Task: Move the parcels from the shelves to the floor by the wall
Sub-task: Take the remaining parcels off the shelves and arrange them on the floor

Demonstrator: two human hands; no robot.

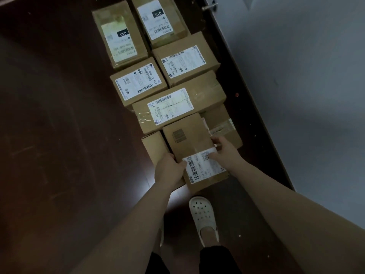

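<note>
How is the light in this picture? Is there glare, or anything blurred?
Head view: dim overall, the floor very dark at left; a bright glare patch lies on it just below the held parcel; the far labels are soft, small print unreadable; the wall shows broad soft shadows.

I've got one white perforated clog [202, 214] on a foot at bottom centre, toe pointing up-frame, with black trouser legs [215, 258] at the frame edge just below it. Top right there's a metal lever handle [210, 5], probably a door's, but it's dim and cropped. There's a small reddish speck [237, 94] right of centre; I can't tell what it is.
</note>
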